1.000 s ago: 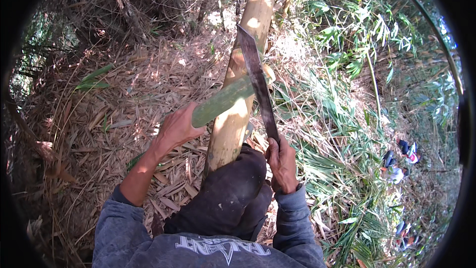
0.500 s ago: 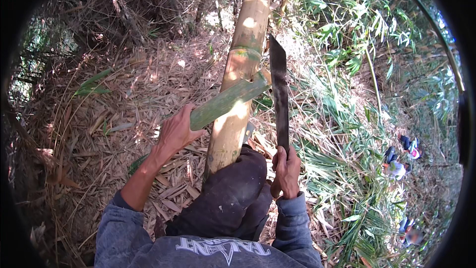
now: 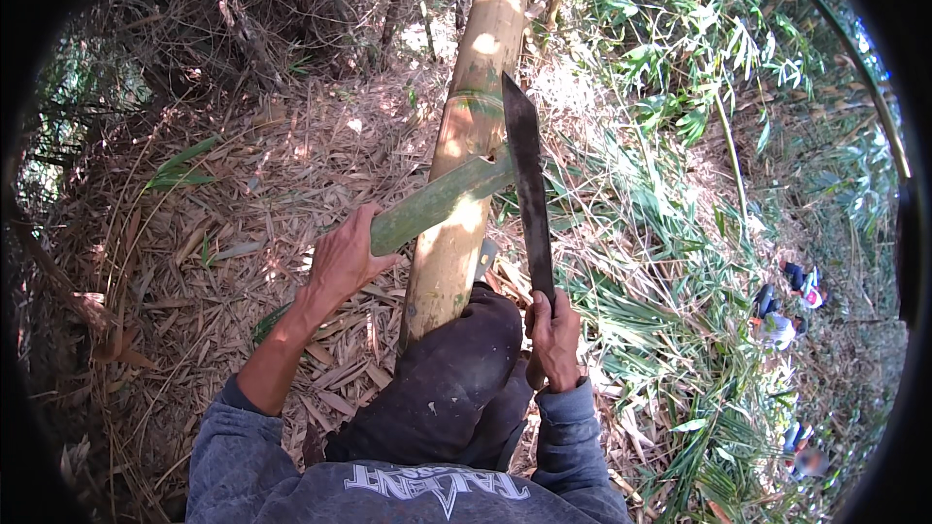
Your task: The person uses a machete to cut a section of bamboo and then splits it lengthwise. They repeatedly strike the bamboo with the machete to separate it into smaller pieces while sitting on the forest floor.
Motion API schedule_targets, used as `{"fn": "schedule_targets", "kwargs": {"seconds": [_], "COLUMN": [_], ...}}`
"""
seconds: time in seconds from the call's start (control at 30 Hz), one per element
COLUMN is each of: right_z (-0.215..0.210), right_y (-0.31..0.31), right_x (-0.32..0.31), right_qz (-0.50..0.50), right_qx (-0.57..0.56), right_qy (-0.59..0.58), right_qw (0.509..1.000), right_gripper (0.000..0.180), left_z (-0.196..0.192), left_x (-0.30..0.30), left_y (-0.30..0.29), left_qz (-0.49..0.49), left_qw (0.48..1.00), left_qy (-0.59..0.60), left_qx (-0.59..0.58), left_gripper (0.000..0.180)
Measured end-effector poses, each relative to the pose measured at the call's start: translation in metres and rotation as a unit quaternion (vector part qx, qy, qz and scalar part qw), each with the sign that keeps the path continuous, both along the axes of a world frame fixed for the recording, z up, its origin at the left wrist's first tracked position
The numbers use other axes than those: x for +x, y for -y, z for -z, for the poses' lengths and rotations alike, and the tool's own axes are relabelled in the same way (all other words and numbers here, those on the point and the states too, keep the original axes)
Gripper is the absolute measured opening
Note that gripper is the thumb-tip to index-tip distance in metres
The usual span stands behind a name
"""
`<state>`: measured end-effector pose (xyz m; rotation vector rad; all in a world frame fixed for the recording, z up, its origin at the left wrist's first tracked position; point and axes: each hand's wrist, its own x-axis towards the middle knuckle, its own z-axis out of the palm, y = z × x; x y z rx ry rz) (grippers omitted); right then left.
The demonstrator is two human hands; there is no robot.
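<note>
My left hand (image 3: pixel 348 250) is closed round the near end of a green split bamboo piece (image 3: pixel 427 210). The piece slants up to the right across a thick yellow bamboo pole (image 3: pixel 483 49), and a notch shows near its far end. In my right hand (image 3: pixel 556 338) is the handle of a machete (image 3: pixel 526 165) with a long dark blade. The blade points away from me, leaning slightly left, and overlaps the far tip of the green piece; whether they touch I cannot tell. The pole's near end lies against my dark trouser leg (image 3: pixel 451 369).
Dry bamboo leaves (image 3: pixel 252 233) cover the ground to the left. Green leafy bamboo branches (image 3: pixel 670 330) lie to the right. Tangled dry twigs (image 3: pixel 262 10) stand at the far left. Several people (image 3: pixel 777 330) are at the right edge.
The machete has swung left, so its blade now crosses the tip of the green bamboo piece. My right hand has shifted slightly left. My left hand has barely moved.
</note>
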<state>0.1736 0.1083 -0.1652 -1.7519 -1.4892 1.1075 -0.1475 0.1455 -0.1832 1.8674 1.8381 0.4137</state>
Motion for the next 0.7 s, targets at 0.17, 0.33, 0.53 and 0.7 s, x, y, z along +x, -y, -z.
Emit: {"fn": "schedule_targets", "kwargs": {"seconds": [0.17, 0.33, 0.53, 0.7], "right_z": [-0.0018, -0.0018, -0.0011, -0.0075], "right_y": [-0.0010, -0.0020, -0.0024, -0.0026], "right_x": [-0.0016, -0.0024, -0.0042, -0.0064], "right_qz": [-0.001, -0.004, -0.007, 0.001], "right_qx": [-0.017, -0.012, 0.013, -0.019], "right_qy": [-0.003, -0.005, 0.020, 0.001], "right_qw": [1.000, 1.000, 1.000, 1.000], "right_gripper": [0.026, 0.026, 0.027, 0.028], "left_z": [0.0003, 0.0007, 0.0010, 0.0021], "left_x": [-0.0005, -0.0017, -0.0014, -0.0018], "left_y": [-0.0007, -0.0001, 0.0000, 0.0009], "left_qz": [-0.010, -0.006, -0.003, -0.002], "left_qw": [1.000, 1.000, 1.000, 1.000], "left_qy": [0.009, 0.010, 0.014, 0.017], "left_qx": [-0.026, -0.015, 0.001, 0.002], "left_gripper": [0.076, 0.076, 0.072, 0.072]}}
